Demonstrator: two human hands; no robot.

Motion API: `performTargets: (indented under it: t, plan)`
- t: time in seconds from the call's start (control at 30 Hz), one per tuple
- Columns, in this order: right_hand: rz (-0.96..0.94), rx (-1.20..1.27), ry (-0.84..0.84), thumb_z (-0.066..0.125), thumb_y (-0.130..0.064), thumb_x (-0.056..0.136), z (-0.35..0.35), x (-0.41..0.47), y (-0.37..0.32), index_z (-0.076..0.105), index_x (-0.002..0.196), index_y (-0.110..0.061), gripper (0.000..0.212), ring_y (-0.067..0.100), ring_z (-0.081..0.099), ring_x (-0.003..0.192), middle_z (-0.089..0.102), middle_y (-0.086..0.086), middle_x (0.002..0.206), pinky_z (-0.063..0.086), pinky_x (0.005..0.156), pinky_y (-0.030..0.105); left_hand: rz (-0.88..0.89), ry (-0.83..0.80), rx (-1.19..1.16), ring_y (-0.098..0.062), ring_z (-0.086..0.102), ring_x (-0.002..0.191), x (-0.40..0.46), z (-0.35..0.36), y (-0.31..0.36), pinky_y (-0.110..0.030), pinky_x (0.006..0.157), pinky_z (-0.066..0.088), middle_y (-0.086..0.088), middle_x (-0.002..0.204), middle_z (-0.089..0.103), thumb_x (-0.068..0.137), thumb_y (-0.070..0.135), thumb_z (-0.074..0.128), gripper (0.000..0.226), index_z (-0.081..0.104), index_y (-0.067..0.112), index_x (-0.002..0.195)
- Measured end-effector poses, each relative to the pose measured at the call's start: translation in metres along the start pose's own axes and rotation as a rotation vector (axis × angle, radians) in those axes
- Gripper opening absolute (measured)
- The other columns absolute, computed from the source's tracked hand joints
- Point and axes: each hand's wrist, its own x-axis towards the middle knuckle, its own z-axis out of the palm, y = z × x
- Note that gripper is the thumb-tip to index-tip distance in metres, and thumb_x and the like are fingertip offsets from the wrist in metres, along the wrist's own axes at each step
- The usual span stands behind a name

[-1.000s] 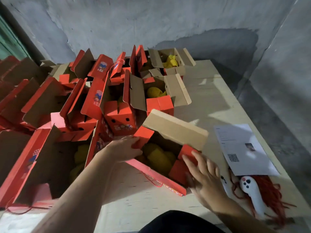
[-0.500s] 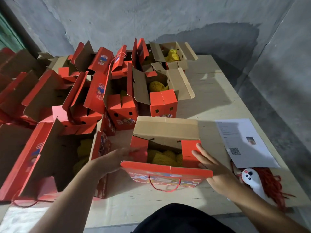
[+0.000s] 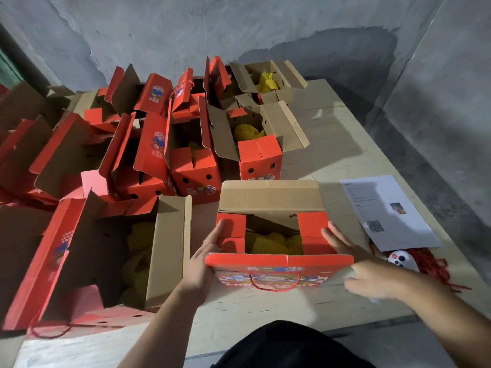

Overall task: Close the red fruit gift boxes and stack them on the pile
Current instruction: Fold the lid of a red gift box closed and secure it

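So the red gift box (image 3: pixel 279 251) sits square in front on the counter (image 3: pixel 345 144), long axis running left-right. Left hand (image 3: pixel 203 264) presses flat-fingered on the left side flap (image 3: pixel 230 225), right hand (image 3: pixel 358 264) on the right flap (image 3: pixel 313 227), fingers straight. Both equally near.

Dim overall, lit from the upper left and behind. Large soft shadow on the grey wall (image 3: pixel 318 49) and across the far right of the surface (image 3: pixel 345 160). Box interiors murky, yellow fruit barely legible. Slight motion blur on the right hand (image 3: pixel 372 277). Strong wide-angle bending at the edges, wall lines curving. No glare; mild softness and compression noise throughout.
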Motion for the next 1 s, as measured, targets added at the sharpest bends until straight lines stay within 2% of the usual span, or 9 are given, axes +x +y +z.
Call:
performTargets:
  t: [0.13, 0.27, 0.37, 0.43, 0.53, 0.63, 0.7, 0.87, 1.0]
  plan:
    - [-0.035, 0.345, 0.073, 0.063, -0.084, 0.078, 0.008, 0.011, -0.007, -0.008, 0.155, -0.061, 0.108, -0.020, -0.007, 0.148, -0.022, -0.041, 0.160, 0.023, 0.117, 0.027, -0.022, -0.013, -0.038, -0.035, 0.070, 0.113, -0.007, 0.008, -0.015, -0.047, 0.091, 0.058, -0.011, 0.137, 0.068, 0.099, 0.011, 0.044, 0.064, 0.048, 0.050, 0.151]
    - [0.037, 0.859, 0.395, 0.077, -0.055, 0.080, 0.023, 0.024, -0.024, 0.042, 0.146, -0.055, 0.075, -0.010, 0.058, 0.123, 0.058, -0.032, 0.139, 0.047, 0.092, 0.009, 0.001, 0.054, -0.035, -0.029, 0.068, 0.124, -0.014, 0.025, -0.019, -0.050, 0.099, 0.058, -0.001, 0.138, 0.069, 0.097, 0.048, 0.057, 0.054, 0.048, 0.052, 0.150]
    - [0.107, 1.014, 0.508, 0.088, -0.056, 0.074, 0.026, 0.028, -0.035, 0.058, 0.128, -0.056, 0.062, -0.002, 0.071, 0.103, 0.075, -0.018, 0.115, 0.053, 0.075, 0.009, 0.049, 0.181, -0.039, -0.024, 0.068, 0.124, -0.015, 0.037, -0.019, -0.049, 0.103, 0.056, -0.005, 0.137, 0.068, 0.097, 0.068, 0.043, 0.048, 0.064, 0.049, 0.136]
    - [0.105, 1.081, 0.542, 0.092, -0.051, 0.070, 0.027, 0.030, -0.037, 0.041, 0.149, -0.042, 0.094, -0.005, 0.070, 0.099, 0.071, -0.011, 0.121, 0.055, 0.072, 0.011, 0.174, 0.361, 0.143, -0.001, 0.059, 0.127, -0.015, 0.046, -0.019, -0.038, 0.114, 0.044, 0.002, 0.144, 0.058, 0.099, 0.071, 0.028, 0.052, 0.065, 0.051, 0.131]
    - [0.201, 0.808, 0.603, 0.090, -0.039, 0.075, 0.023, 0.031, -0.040, 0.007, 0.163, -0.034, 0.121, 0.005, 0.052, 0.135, 0.041, 0.000, 0.154, 0.048, 0.102, 0.028, 0.458, 0.541, 0.541, 0.016, 0.037, 0.131, -0.011, 0.051, -0.020, -0.016, 0.111, 0.025, 0.010, 0.148, 0.043, 0.100, 0.068, 0.030, 0.051, 0.054, 0.045, 0.138]
    - [-0.076, 0.090, 0.761, 0.075, -0.039, 0.093, 0.019, 0.033, -0.037, 0.041, 0.158, -0.022, 0.075, 0.031, 0.031, 0.149, 0.032, 0.010, 0.163, 0.032, 0.119, 0.052, 0.665, 0.439, 1.170, -0.013, 0.041, 0.133, 0.000, 0.045, -0.027, -0.032, 0.113, 0.031, 0.010, 0.142, 0.055, 0.101, 0.061, 0.045, 0.049, 0.063, 0.030, 0.134]
    - [-0.217, -0.183, 0.635, 0.053, -0.048, 0.102, 0.019, 0.036, -0.038, 0.051, 0.153, -0.019, 0.059, 0.030, 0.034, 0.150, 0.039, 0.005, 0.163, 0.034, 0.119, 0.055, 0.642, 0.354, 1.373, -0.019, 0.046, 0.132, 0.001, 0.046, -0.027, -0.043, 0.113, 0.035, 0.012, 0.138, 0.062, 0.101, 0.069, 0.043, 0.055, 0.063, 0.030, 0.134]
    - [-0.117, -0.337, 0.360, 0.011, -0.075, 0.094, 0.027, 0.042, -0.038, 0.017, 0.166, -0.024, 0.089, 0.015, -0.004, 0.160, 0.004, -0.008, 0.172, -0.006, 0.129, 0.035, 0.558, 0.267, 1.539, -0.016, 0.020, 0.158, 0.000, 0.046, -0.031, -0.042, 0.130, 0.000, 0.013, 0.164, 0.039, 0.093, 0.089, 0.029, 0.088, 0.043, 0.030, 0.157]
    - [-0.152, -0.111, 0.474, 0.036, -0.065, 0.098, 0.006, 0.052, -0.038, 0.051, 0.152, -0.020, 0.072, 0.026, 0.032, 0.152, 0.036, 0.001, 0.166, 0.020, 0.124, 0.037, 0.577, 0.195, 1.582, -0.018, 0.008, 0.160, 0.001, 0.039, -0.031, -0.048, 0.128, -0.001, 0.009, 0.167, 0.031, 0.073, 0.102, 0.040, 0.117, 0.035, 0.025, 0.162]
